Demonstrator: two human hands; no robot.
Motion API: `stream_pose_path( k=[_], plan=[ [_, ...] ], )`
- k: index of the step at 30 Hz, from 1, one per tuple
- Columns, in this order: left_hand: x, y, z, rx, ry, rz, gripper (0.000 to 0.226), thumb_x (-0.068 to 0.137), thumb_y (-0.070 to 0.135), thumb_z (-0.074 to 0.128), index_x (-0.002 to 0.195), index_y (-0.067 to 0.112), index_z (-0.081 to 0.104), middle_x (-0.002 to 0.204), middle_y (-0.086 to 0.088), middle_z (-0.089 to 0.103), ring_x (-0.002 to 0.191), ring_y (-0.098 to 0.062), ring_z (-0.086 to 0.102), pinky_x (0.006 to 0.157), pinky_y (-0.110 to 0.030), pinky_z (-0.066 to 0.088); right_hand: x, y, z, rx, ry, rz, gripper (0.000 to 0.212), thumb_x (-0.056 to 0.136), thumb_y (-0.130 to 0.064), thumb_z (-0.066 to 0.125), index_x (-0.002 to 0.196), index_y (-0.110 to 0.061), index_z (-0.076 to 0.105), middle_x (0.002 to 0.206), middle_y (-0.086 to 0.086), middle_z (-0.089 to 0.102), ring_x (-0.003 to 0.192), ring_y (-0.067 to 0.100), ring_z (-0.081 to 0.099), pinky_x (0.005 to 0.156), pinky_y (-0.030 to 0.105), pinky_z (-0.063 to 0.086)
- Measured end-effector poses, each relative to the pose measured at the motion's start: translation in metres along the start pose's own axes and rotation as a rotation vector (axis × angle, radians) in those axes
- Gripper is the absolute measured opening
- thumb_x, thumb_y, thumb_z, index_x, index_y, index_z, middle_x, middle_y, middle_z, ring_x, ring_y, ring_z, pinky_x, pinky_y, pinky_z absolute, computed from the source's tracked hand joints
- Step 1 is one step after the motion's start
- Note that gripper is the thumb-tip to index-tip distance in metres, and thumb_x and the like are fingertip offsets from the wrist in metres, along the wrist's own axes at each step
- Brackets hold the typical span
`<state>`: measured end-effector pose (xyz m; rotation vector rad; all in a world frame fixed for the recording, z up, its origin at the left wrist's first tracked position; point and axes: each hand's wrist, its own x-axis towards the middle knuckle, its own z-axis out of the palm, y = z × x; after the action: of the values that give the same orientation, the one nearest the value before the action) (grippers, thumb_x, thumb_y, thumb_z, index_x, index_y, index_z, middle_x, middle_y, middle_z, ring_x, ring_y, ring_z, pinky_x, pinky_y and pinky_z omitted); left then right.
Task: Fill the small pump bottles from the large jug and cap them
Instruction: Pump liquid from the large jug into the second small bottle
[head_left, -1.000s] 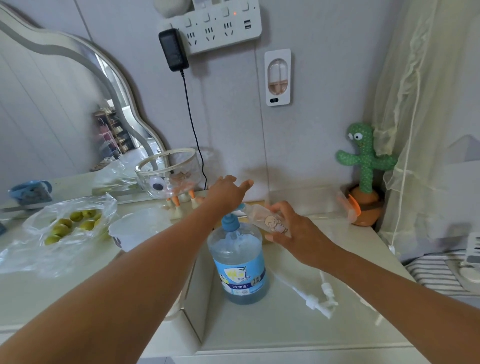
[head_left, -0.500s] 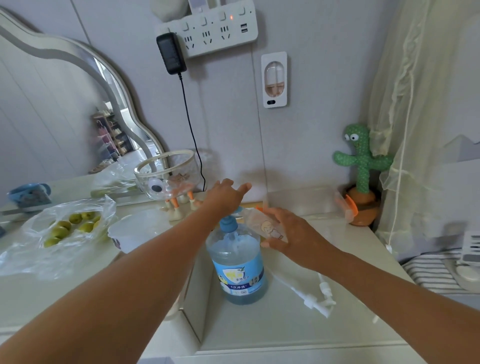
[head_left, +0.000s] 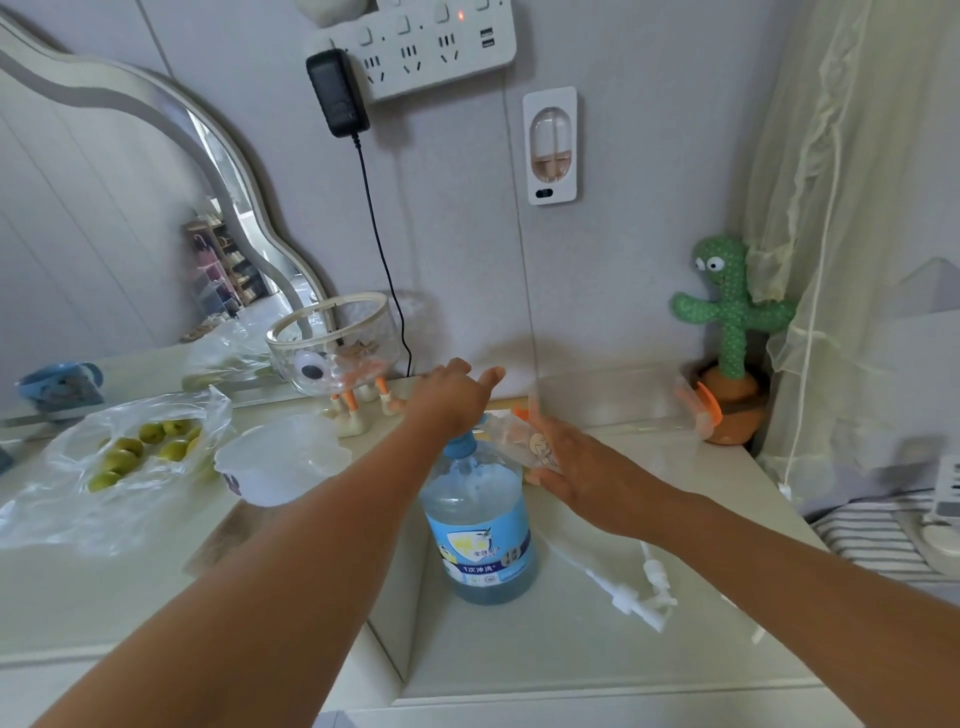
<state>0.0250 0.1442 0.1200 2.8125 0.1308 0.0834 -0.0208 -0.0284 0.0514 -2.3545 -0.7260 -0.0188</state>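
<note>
The large clear plastic jug (head_left: 480, 535), about three-quarters full of pale blue liquid and wrapped in a glossy blue label, stands on the white glossy desk (head_left: 571, 649) near its left edge. It is probably heavy and sloshy. Its walls are stiff but smooth, so it is best left standing and worked from its blue pump head (head_left: 461, 444) rather than lifted.

The left hand (head_left: 449, 400) lies palm-down on that pump head. Its fingers seem stretched forward rather than wrapped round it, though the angle hides most of them.

The right hand (head_left: 582, 467) holds the small clear plastic bottle (head_left: 519, 439), with fingers along one side and the thumb round the other. The bottle is tipped with its mouth towards the pump spout, just above the jug's shoulder. It is thin-walled, light and nearly empty, with a little cartoon face printed on it. It will likely give under a hard squeeze and turn slick if liquid runs down it, so a grip round the middle of the body, clear of the mouth, suits it.

The white plastic pump caps (head_left: 641, 592) have long thin dip tubes and lie loose on the desk to the right of the jug, well apart from the bottle. They are rigid and light, and are best picked up by the collar.
</note>
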Motion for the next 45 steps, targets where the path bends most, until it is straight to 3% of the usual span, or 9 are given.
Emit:
stream_pose_path(
  k=[3,9,16,19,24,27,32,36,45],
  plan=[
    [-0.001,-0.001,0.003,-0.027,0.034,-0.024,0.068,0.090,0.067,0.033,0.140,0.022,0.042,0.144,-0.006,0.045,0.130,-0.029,0.042,0.110,-0.054,0.028,-0.004,-0.001,-0.002,0.021,0.003,0.020,0.067,0.095,-0.037,0.050,0.151,-0.027,0.014,0.156,-0.001,0.024,0.139,0.017,0.032,0.113,0.033,0.030],
    [0.000,0.001,-0.009,-0.122,0.010,-0.040,0.069,0.093,0.058,0.042,0.143,0.009,0.037,0.142,-0.015,0.044,0.129,-0.030,0.044,0.105,-0.040,0.035,-0.011,-0.016,-0.019,0.023,0.088,-0.025,0.056,0.092,-0.030,0.056,0.143,-0.028,0.032,0.139,-0.002,0.047,0.119,0.017,0.048,0.097,0.030,0.042],
    [0.009,-0.003,-0.006,-0.140,0.047,-0.044,0.072,0.091,0.063,0.041,0.143,0.013,0.038,0.144,-0.013,0.043,0.129,-0.030,0.044,0.107,-0.044,0.036,-0.007,-0.018,-0.020,-0.021,0.097,-0.050,0.053,0.096,-0.028,0.050,0.145,-0.027,0.029,0.142,-0.002,0.043,0.123,0.016,0.045,0.094,0.024,0.037],
    [0.013,-0.007,0.000,-0.066,0.076,-0.060,0.080,0.081,0.077,0.030,0.145,0.029,0.033,0.156,-0.006,0.026,0.140,-0.033,0.030,0.113,-0.059,0.020,-0.001,-0.009,-0.010,0.011,0.083,-0.035,0.055,0.097,-0.031,0.049,0.146,-0.028,0.026,0.146,-0.002,0.039,0.128,0.016,0.042,0.101,0.027,0.035],
    [0.013,-0.006,0.009,0.074,0.039,-0.032,0.072,0.089,0.071,0.025,0.151,0.035,0.015,0.162,-0.004,0.000,0.147,-0.035,-0.001,0.114,-0.063,0.002,-0.002,0.000,-0.001,0.012,0.039,0.019,0.063,0.096,-0.041,0.046,0.151,-0.029,0.016,0.154,-0.004,0.030,0.137,0.016,0.034,0.113,0.037,0.031],
    [0.011,-0.005,0.006,0.061,0.052,-0.064,0.074,0.087,0.074,0.026,0.151,0.038,0.012,0.162,0.000,-0.005,0.147,-0.035,-0.004,0.111,-0.068,-0.003,-0.005,-0.005,-0.006,-0.007,0.055,0.006,0.061,0.096,-0.038,0.046,0.150,-0.028,0.019,0.152,-0.003,0.032,0.134,0.017,0.037,0.110,0.036,0.033],
    [0.015,-0.004,-0.006,-0.006,0.016,-0.088,0.079,0.088,0.071,0.030,0.153,0.029,0.011,0.161,-0.009,-0.006,0.145,-0.043,-0.005,0.114,-0.063,0.001,-0.007,-0.018,-0.015,-0.002,0.118,-0.050,0.052,0.096,-0.030,0.050,0.144,-0.030,0.030,0.136,-0.003,0.044,0.119,0.016,0.047,0.091,0.025,0.038],
    [0.013,-0.002,-0.005,-0.022,-0.004,-0.055,0.078,0.091,0.067,0.033,0.153,0.023,0.015,0.161,-0.012,0.001,0.147,-0.038,-0.001,0.118,-0.056,0.004,-0.007,-0.017,-0.017,0.007,0.122,-0.057,0.051,0.096,-0.029,0.050,0.143,-0.030,0.031,0.135,-0.005,0.045,0.108,0.006,0.042,0.088,0.021,0.034],
    [0.016,-0.012,0.012,0.139,-0.018,0.001,0.073,0.088,0.072,0.024,0.150,0.034,0.021,0.161,-0.006,0.007,0.147,-0.033,0.007,0.116,-0.058,0.008,-0.002,-0.003,-0.002,0.005,0.065,0.024,0.060,0.095,-0.038,0.050,0.149,-0.032,0.023,0.149,-0.002,0.035,0.131,0.017,0.039,0.108,0.034,0.035]
  ],
)
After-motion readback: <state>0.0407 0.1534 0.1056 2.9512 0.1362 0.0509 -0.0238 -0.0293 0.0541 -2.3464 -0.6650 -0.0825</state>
